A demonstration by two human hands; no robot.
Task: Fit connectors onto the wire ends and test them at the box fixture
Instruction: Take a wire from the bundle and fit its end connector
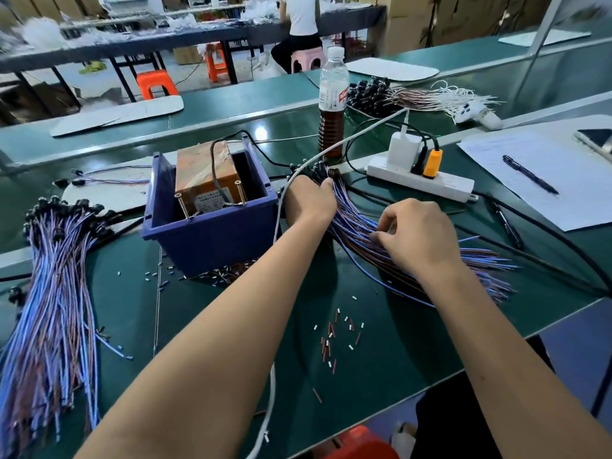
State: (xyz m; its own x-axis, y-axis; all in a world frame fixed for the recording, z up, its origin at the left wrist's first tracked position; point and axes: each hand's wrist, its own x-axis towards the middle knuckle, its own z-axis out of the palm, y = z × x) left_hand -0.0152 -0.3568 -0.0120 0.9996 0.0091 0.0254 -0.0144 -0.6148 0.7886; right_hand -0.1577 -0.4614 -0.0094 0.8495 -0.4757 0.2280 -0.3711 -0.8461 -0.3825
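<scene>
Working bundle of blue and brown wires (357, 223) lying right of the middle of the worktop (381, 352), fanned from the black-capped ends near the back out toward the right edge. Left hand (309, 202) planted on the capped end, thumb and fingers curled over it, pinning it down. Right hand (419, 236) over the middle of the fan, fingers curled in and picking at a strand or two; can't tell whether a single wire is actually pinched yet.

Looks like the separating step: pulling one lead free before fitting and testing. Best bet, probably: keep the left hand firm so the whole bunch doesn't drag, tease one wire sideways out of the fan instead of yanking lengthwise, then follow it to the bare tip.

Box fixture (212, 183) just left of the left hand, sitting inside a blue bin (212, 236), two screw posts sticking up at its front. Short reach, good.

Loose connectors (334, 339), small white and red bits, scattered toward the front edge, plus more spilled at the foot of the bin. Easy to sweep off with a forearm.

In the way: white cable (276, 226) running between bin and left wrist, likely to snag a wire on the way over. Second wire bundle (56, 293) along the left edge. Power strip (420, 180) and bottle (332, 104) toward the back, paper (563, 180) with a pen (530, 175) at the right.
</scene>
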